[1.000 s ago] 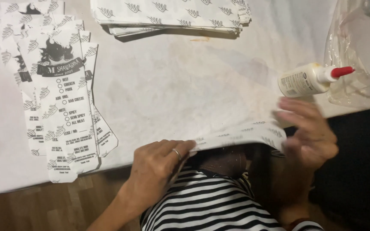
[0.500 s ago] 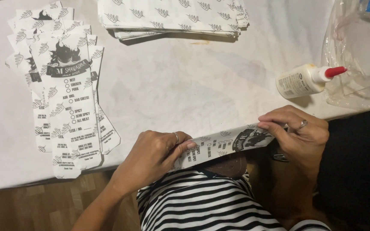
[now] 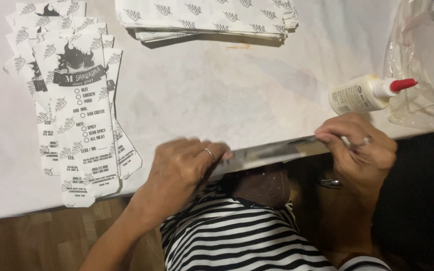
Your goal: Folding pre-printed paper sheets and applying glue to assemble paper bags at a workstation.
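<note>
Both hands hold one printed paper wrapper (image 3: 269, 153) at the near edge of the white table (image 3: 217, 95). The wrapper is tilted almost edge-on and looks blurred. My left hand (image 3: 182, 173) grips its left end, with a ring on one finger. Its right end is pinched by my right hand (image 3: 360, 150), which also wears a ring. A white glue bottle with a red cap (image 3: 365, 93) lies on its side just beyond my right hand.
A fanned pile of flat printed wrappers (image 3: 71, 100) lies on the left of the table. A stack of folded wrappers (image 3: 207, 17) sits at the far edge. A crumpled clear plastic bag (image 3: 423, 65) is at the right. My striped shirt (image 3: 242, 236) is below.
The wrapper has turned from face-up to nearly edge-on. Both hands have slid up along it at the table edge. The left hand now covers its left end.
</note>
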